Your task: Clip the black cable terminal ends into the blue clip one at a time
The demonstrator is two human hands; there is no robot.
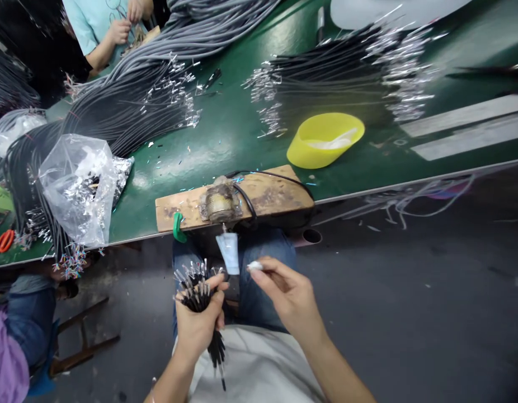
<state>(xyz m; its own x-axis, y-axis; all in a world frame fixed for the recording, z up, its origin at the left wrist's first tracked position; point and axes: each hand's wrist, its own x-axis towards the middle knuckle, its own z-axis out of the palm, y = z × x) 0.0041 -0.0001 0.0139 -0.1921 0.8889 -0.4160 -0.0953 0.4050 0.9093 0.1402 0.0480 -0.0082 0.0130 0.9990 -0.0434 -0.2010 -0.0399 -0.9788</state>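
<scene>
Held cable bundle [195, 302] | silver tips [193, 273] toward table [227, 112] | axis slants forward-left

Glare on table [227, 115], dim floor [380, 319], blurred edges

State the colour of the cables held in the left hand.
Black cables, silvery at the ends; best seen in the head view.

A cable workshop — bundled wires [200, 40] crowd a green bench [227, 120].
</scene>
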